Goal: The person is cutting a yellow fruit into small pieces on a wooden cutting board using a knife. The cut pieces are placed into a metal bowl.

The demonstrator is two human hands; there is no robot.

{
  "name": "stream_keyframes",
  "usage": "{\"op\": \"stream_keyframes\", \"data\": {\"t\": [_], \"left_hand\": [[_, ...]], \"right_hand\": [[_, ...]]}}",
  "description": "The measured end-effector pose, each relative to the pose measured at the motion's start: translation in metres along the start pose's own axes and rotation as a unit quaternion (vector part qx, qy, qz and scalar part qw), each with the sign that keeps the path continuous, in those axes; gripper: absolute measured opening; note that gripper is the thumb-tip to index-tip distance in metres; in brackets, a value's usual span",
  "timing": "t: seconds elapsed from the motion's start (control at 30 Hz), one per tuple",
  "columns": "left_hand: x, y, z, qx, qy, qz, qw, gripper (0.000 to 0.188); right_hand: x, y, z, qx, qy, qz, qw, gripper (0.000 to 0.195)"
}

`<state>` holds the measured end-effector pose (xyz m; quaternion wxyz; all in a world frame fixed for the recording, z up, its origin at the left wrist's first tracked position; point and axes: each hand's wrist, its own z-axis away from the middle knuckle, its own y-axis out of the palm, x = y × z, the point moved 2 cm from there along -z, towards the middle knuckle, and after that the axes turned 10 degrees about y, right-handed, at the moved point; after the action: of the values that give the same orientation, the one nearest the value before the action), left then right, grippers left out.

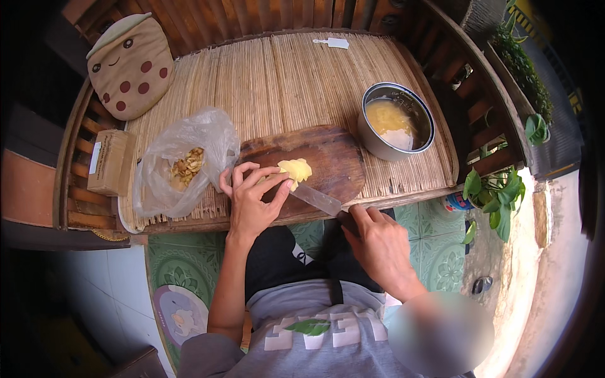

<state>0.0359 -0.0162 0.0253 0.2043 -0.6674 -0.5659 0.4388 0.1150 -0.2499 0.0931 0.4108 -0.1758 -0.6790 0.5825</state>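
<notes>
On the wooden cutting board (331, 146) lies a small pile of thin pale yellow slices (298, 170), probably potato. The fingertips of my left hand (253, 203) hold the pile from its left side; what sits under the fingers is hidden. My right hand (382, 245) grips the dark handle of a kitchen knife. Its knife blade (319, 199) points left and away from me, with the tip beside the slices and close to my left fingertips. To the left of the board sits an open clear plastic bag (212, 137) with brownish-yellow scraps (188, 167) in it.
A metal pot (385, 145) with yellow pieces in cloudy liquid stands right of the board. The reed mat (250, 85) covers a wooden bench with slatted sides. A face-patterned cushion (137, 71) and cardboard box (112, 163) are left; a white tag-like object (336, 43) lies at back.
</notes>
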Motion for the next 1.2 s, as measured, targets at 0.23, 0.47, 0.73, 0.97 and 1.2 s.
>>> {"op": "stream_keyframes", "data": {"t": [0.23, 0.47, 0.73, 0.97, 1.2], "left_hand": [[0.027, 0.003, 0.001, 0.005, -0.07, -0.075, 0.995, 0.024], [0.014, 0.012, -0.001, 0.08, -0.039, -0.005, 0.996, 0.045], [0.036, 0.004, 0.003, 0.065, -0.065, -0.052, 0.994, 0.037], [0.028, -0.002, 0.005, 0.047, -0.029, -0.054, 0.997, 0.042], [0.015, 0.001, 0.008, 0.078, -0.046, -0.025, 0.996, 0.073]], "right_hand": [[-0.017, -0.006, 0.004, -0.025, 0.033, -0.041, 0.998, 0.025], [-0.036, 0.011, -0.008, 0.037, 0.122, -0.091, 0.988, 0.029], [-0.014, 0.05, -0.007, 0.099, 0.093, -0.194, 0.972, 0.034], [0.011, 0.065, -0.003, 0.113, 0.065, -0.22, 0.967, 0.03], [-0.007, 0.053, 0.003, 0.044, 0.079, -0.145, 0.985, 0.031]]}}
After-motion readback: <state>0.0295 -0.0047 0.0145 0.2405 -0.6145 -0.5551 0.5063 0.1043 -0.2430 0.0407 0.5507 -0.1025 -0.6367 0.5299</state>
